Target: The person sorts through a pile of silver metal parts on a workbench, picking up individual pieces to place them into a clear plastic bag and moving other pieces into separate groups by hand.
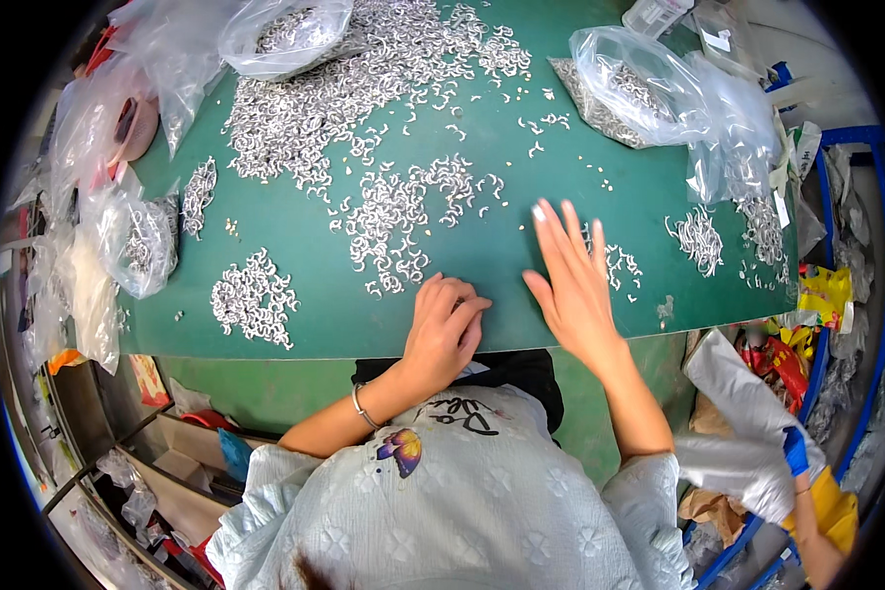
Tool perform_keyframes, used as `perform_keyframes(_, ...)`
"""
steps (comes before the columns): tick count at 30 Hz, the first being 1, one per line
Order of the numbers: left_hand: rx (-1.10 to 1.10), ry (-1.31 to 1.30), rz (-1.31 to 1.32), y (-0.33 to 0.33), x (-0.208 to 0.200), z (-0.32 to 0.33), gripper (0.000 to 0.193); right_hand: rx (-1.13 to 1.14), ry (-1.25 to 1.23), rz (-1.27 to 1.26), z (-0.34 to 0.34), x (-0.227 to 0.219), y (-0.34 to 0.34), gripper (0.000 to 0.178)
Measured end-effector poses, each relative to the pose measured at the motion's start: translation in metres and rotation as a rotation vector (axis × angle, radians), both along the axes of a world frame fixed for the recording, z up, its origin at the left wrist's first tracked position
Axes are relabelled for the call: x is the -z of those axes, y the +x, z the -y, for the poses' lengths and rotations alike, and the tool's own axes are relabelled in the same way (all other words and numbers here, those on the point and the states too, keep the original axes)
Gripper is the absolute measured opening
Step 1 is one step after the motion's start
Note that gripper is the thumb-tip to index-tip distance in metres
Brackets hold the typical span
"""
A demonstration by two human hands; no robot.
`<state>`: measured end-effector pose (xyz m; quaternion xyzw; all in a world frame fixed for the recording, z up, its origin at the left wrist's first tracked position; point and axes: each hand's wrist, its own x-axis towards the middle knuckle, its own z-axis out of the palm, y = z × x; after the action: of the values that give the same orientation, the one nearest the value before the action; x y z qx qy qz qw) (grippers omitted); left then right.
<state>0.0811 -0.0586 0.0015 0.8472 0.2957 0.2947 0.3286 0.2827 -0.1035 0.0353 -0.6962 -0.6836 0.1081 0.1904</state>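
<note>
On green table (521,221), wide spread of small silver curved metal pieces (295,118), clear plastic bags (659,88) of more at far edge, right hand (572,285) flat with fingers released, left hand (442,329) curled loosely beside nearest cluster (393,231), grip contents impossible to tell

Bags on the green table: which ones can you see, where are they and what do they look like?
Clear plastic bag: top middle-left, round, full of small silver metal pieces.
Clear plastic bag: top right, crumpled, silver pieces inside.
Clear plastic bag: left edge, small, silver pieces inside.
Yellow packet: right, off the table, crumpled.
</note>
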Motion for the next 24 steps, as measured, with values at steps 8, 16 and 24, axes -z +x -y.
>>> perform_keyframes(8,-0.002,0.136,-0.314,0.011,-0.020,-0.049,0.046,-0.152,-0.127,0.058,-0.023,0.008,-0.008,0.058)
perform_keyframes(16,0.172,0.278,-0.626,0.016,-0.018,-0.053,0.059,-0.070,-0.220,0.094,0.020,-0.010,0.001,0.062)
perform_keyframes(24,0.109,0.230,-0.565,0.012,-0.017,-0.048,0.059,-0.028,-0.188,0.073,0.003,0.002,-0.018,0.062)
